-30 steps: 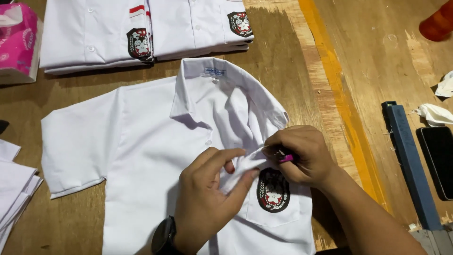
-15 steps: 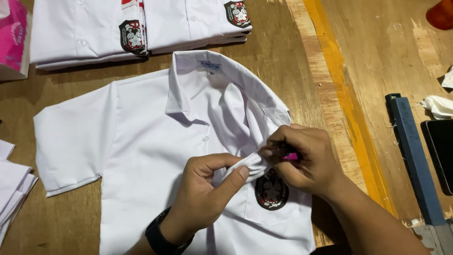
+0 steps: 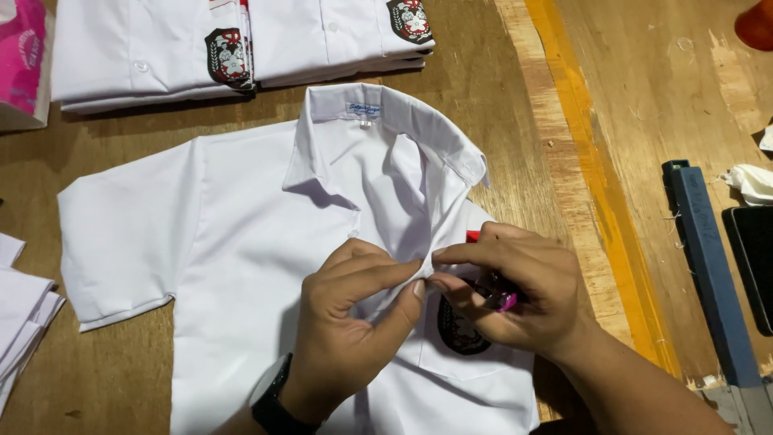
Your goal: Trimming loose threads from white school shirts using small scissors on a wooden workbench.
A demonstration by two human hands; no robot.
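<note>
A fold of the white short-sleeved cotton shirt (image 3: 241, 242), spread flat on the wooden surface (image 3: 499, 105), is pinched by the left hand (image 3: 354, 322). At its 3 o'clock the right hand (image 3: 515, 298) is closed on a small pink-tipped tool (image 3: 506, 301), just above the dark chest badge (image 3: 460, 330). The cloth could be nicked if the pinch slackens. At 12 o'clock, folded white shirts (image 3: 241, 48) are stacked.

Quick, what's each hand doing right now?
Left hand: closed, pinching the white shirt front.
Right hand: closed on a small pink tool, fingertips at the same fold.
</note>
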